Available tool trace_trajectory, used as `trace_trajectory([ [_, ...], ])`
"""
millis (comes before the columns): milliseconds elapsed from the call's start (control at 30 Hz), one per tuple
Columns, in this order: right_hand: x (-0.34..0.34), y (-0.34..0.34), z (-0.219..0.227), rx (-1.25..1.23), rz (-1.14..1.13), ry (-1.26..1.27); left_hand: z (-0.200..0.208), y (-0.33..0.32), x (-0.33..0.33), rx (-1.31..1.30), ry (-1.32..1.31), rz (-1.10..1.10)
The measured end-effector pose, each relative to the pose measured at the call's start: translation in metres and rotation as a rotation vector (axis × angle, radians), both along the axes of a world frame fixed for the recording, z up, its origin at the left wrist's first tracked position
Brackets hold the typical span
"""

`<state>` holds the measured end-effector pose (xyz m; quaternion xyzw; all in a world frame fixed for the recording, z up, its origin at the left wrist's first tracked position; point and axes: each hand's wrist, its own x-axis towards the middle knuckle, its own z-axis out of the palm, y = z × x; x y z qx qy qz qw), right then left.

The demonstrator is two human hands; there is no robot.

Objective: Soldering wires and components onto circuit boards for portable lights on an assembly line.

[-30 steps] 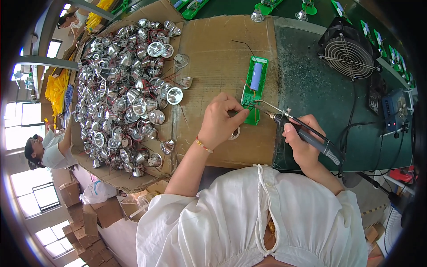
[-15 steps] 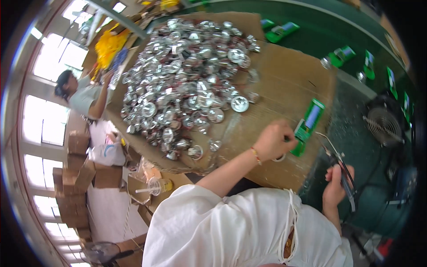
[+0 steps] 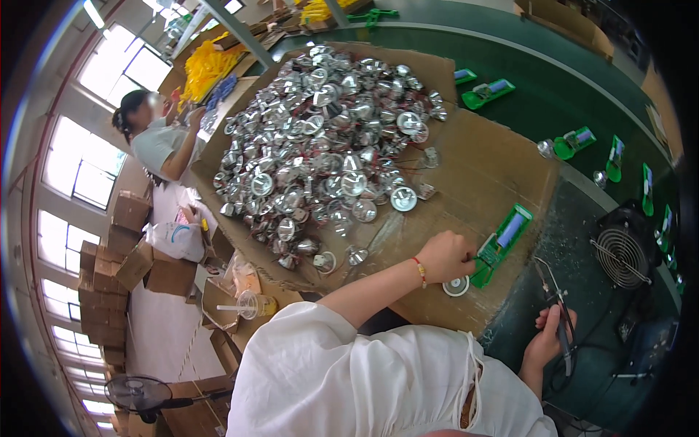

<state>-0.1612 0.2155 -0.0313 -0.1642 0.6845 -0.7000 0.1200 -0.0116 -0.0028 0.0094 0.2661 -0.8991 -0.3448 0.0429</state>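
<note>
The left hand [image 3: 445, 256] has its fingers closed on the near end of the green housing [image 3: 501, 244], which lies on the cardboard sheet [image 3: 495, 167] beside a silver reflector [image 3: 456, 285]. The right hand [image 3: 550, 339] grips the soldering iron [image 3: 559, 317] over the table [image 3: 582, 240], fingers wrapped around its handle.

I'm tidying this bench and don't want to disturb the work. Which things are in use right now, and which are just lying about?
In use:
- green housing, under the left hand
- soldering iron, in the right hand
- small silver reflector beside the left hand

Lying about:
- heap of silver reflectors
- small fan
- other green housings on the belt
</note>
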Motion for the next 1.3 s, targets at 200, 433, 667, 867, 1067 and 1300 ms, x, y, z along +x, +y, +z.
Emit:
trace_trajectory([
  [200, -0.001, -0.011, 0.009, 0.01, 0.037, -0.114, 0.019, -0.061, -0.051, 0.011, 0.108, 0.103],
  [433, 0.004, -0.009, 0.007, -0.001, 0.059, -0.195, 0.019, -0.204, -0.176, -0.454, 0.016, 0.091],
  [667, 0.004, 0.001, -0.01, 0.12, -0.003, -0.133, -0.005, -0.269, -0.226, -0.658, 0.118, 0.299],
  [867, -0.01, -0.004, 0.018, 0.15, 0.212, -0.047, -0.048, -0.325, -0.167, -0.452, 0.044, 0.018],
  [1067, -0.006, -0.003, 0.017, 0.004, 0.167, -0.085, -0.008, -0.273, -0.163, -0.244, 0.117, 0.151],
  [1300, -0.004, -0.008, 0.015, -0.02, 0.129, -0.083, 0.022, -0.075, -0.059, 0.162, 0.086, 0.272],
])
